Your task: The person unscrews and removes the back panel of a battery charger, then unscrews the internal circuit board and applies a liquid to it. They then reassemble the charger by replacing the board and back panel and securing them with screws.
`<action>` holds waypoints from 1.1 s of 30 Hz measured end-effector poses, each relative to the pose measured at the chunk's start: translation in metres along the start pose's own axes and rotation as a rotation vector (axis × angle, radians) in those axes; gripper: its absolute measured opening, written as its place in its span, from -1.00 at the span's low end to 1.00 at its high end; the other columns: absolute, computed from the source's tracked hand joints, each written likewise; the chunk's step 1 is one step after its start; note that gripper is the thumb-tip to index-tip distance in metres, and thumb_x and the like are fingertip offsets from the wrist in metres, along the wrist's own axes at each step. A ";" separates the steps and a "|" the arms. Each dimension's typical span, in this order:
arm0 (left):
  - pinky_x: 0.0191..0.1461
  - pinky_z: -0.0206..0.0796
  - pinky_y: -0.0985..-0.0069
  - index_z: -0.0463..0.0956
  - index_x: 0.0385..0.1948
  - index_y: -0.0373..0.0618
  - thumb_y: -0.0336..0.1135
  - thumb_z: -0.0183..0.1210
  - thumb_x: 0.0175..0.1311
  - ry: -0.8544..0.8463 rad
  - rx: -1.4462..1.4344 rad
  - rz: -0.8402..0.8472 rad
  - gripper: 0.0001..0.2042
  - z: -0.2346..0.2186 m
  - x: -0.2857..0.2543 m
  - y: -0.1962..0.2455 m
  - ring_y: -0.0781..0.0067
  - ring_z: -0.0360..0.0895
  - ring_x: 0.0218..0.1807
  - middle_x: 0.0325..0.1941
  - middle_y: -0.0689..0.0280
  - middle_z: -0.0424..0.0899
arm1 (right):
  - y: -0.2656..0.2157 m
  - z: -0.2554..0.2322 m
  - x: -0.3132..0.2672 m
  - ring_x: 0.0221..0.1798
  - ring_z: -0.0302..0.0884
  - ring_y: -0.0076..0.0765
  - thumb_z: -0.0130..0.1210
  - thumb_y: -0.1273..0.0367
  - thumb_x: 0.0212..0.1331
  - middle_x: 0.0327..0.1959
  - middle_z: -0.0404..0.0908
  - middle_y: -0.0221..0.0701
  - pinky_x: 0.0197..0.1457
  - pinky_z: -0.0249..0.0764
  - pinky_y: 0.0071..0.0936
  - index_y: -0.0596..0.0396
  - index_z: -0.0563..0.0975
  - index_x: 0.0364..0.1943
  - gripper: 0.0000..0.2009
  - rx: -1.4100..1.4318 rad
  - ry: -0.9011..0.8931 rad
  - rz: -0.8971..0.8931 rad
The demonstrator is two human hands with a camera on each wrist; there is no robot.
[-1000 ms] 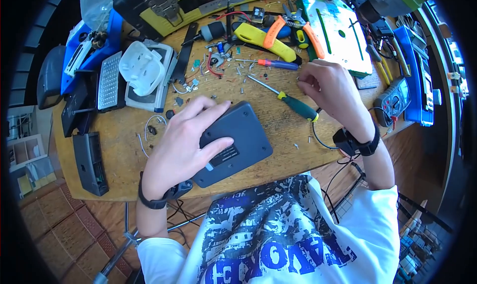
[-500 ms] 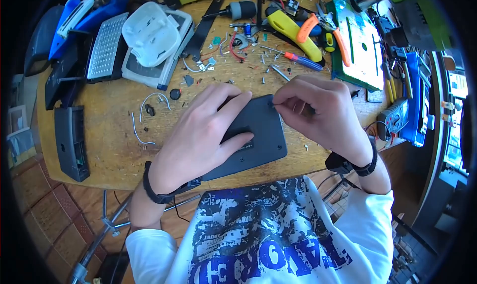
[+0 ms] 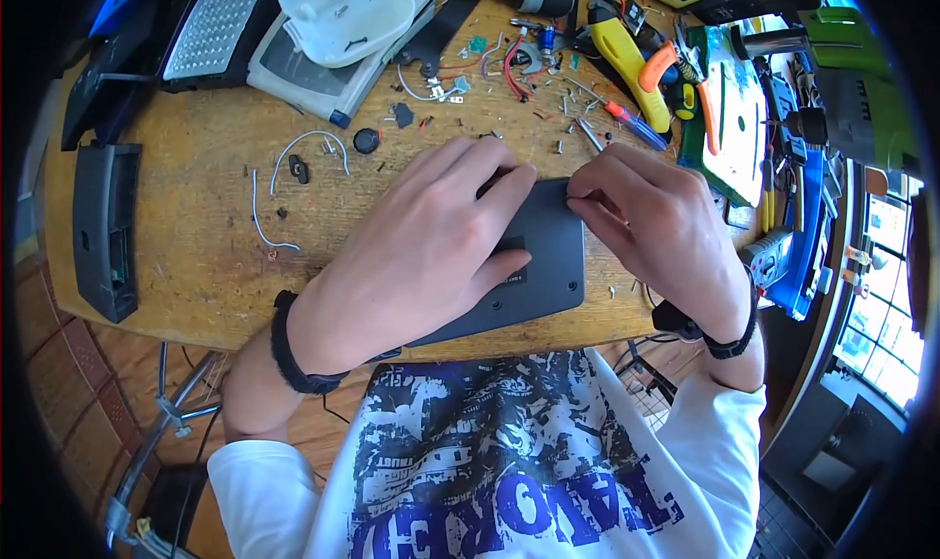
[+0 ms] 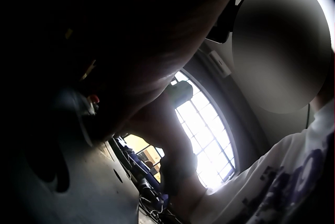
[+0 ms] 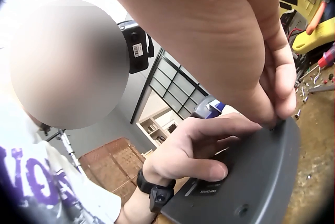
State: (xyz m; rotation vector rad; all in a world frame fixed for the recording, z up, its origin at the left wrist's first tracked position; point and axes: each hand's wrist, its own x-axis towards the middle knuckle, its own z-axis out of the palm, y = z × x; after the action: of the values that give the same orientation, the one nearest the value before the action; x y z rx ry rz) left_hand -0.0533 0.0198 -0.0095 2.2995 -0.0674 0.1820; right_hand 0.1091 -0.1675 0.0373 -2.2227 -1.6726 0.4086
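Observation:
A dark grey plastic casing [image 3: 553, 246] lies face down near the table's front edge, screw holes and a printed label showing. My left hand [image 3: 421, 231] rests across its left part. Its thumb [image 5: 209, 170] presses beside the label, and the other fingers reach toward the far edge. At the far right corner my right hand [image 3: 661, 221] has thumb and index fingertips brought together over a screw hole. A tiny dark piece [image 5: 272, 127] shows under those fingertips; the fingers hide most of it. The left wrist view is mostly dark and shows little of the left hand.
Beyond the casing lie a red-and-blue screwdriver [image 3: 636, 124], a yellow tool [image 3: 627, 74], orange-handled pliers [image 3: 658, 67] and scattered screws and wire bits. On the left are a white wire [image 3: 257, 211], a dark housing part [image 3: 103, 231] and a translucent plastic tray [image 3: 343, 16].
My right hand has moved left from beside the green-handled screwdriver to the casing's far right corner. My left hand stays on the casing. The head view has shifted.

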 end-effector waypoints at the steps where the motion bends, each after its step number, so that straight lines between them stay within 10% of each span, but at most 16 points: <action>1: 0.30 0.47 0.10 0.59 0.19 -0.34 -0.43 0.54 0.07 0.006 -0.003 0.004 -0.42 0.000 0.000 0.000 -0.12 0.58 0.21 0.16 0.05 0.59 | -0.001 -0.002 0.001 -0.25 0.73 0.02 0.34 0.42 0.31 -0.28 0.62 -0.28 -0.20 0.64 -0.13 0.15 0.59 -0.21 -0.86 -0.038 -0.021 -0.006; 33: 0.31 0.46 0.08 0.60 0.16 -0.35 -0.45 0.54 0.05 0.022 -0.001 -0.001 -0.44 0.003 0.000 0.001 -0.14 0.58 0.21 0.17 0.04 0.60 | 0.004 0.000 -0.003 -0.30 0.71 -0.13 0.41 0.48 0.24 -0.28 0.65 -0.31 -0.24 0.63 -0.24 0.15 0.66 -0.20 -0.86 0.015 0.013 0.012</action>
State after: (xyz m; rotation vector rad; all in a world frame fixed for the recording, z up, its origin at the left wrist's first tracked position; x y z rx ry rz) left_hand -0.0532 0.0171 -0.0107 2.2959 -0.0549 0.2062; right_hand 0.1114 -0.1717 0.0362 -2.2206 -1.6450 0.4075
